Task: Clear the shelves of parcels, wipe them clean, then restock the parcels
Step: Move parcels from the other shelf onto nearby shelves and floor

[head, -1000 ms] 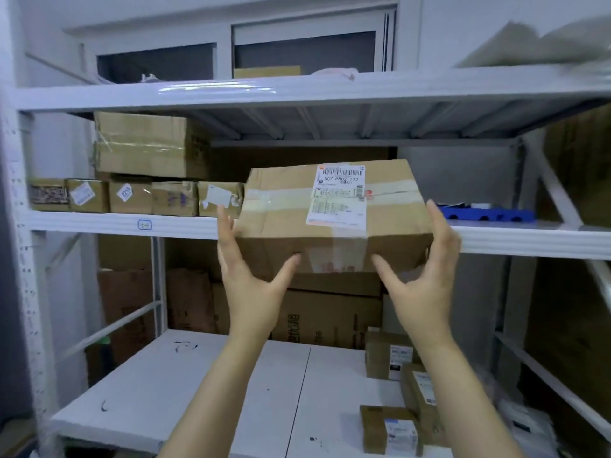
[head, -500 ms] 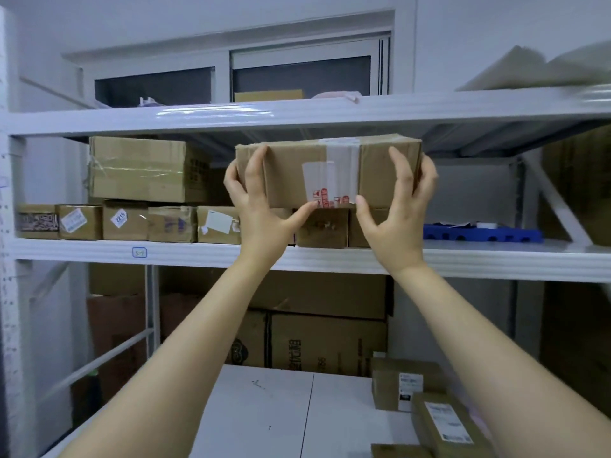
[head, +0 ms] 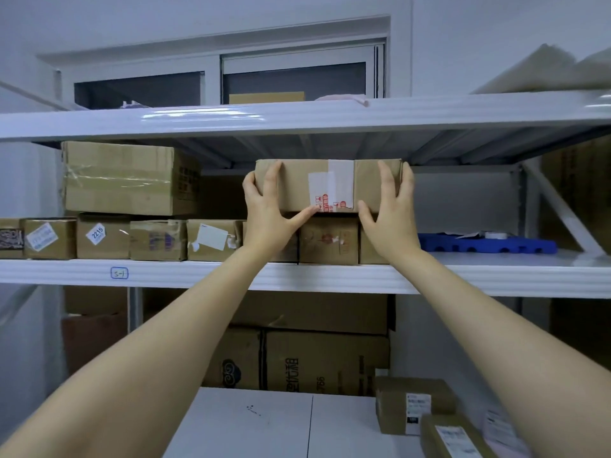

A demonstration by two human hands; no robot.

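parcel [head: 297, 185] atop boxes [head: 327, 241], middle shelf [head: 479, 276], gripped by left hand [head: 269, 214], right hand [head: 391, 216]

A white sticker [head: 96, 233] on a small box [head: 109, 250], left on the middle shelf, reads "2215". A blue-outlined tag [head: 119, 273] on the shelf edge [head: 198, 276] below reads "S-1" or "5-1". The taped box [head: 294, 185] at centre bears red symbols [head: 325, 203], their wording too small to read. The big carton [head: 330, 361] at lower centre shows a cloud logo [head: 231, 371] and sideways print, unreadable. The label [head: 418, 408] on a lower-right box is illegible.
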